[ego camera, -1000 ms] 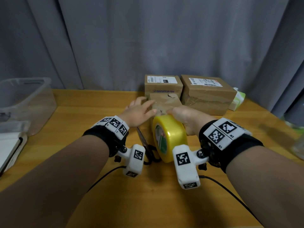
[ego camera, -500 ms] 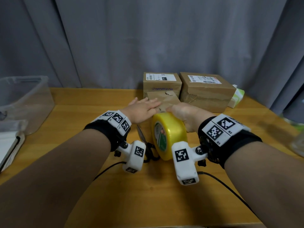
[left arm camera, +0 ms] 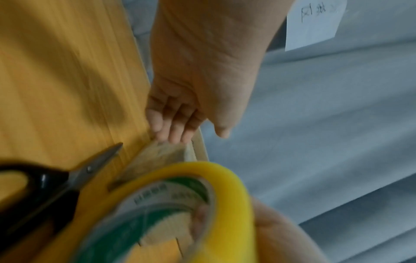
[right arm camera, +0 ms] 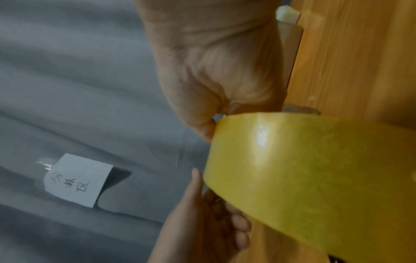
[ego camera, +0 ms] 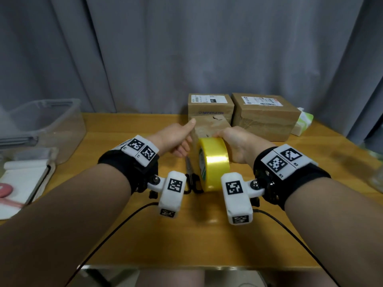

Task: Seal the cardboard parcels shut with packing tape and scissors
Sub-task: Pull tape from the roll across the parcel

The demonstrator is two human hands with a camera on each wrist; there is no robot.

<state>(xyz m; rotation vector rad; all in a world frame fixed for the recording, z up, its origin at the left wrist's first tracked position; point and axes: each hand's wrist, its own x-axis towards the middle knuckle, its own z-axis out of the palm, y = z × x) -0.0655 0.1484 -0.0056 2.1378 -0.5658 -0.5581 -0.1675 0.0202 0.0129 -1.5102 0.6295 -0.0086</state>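
Nearest lay the black-handled steel scissors point(ego camera: 189, 172), untouched, just left of the yellow packing-tape roll point(ego camera: 214, 162). The right hand point(ego camera: 234, 141) gripped that roll; the left hand point(ego camera: 176, 139), fingers curled, clasped the small brown cardboard parcel point(ego camera: 209, 127) just behind it. Sealing looked barely begun, with two larger labelled cardboard parcels point(ego camera: 263, 119) farther behind
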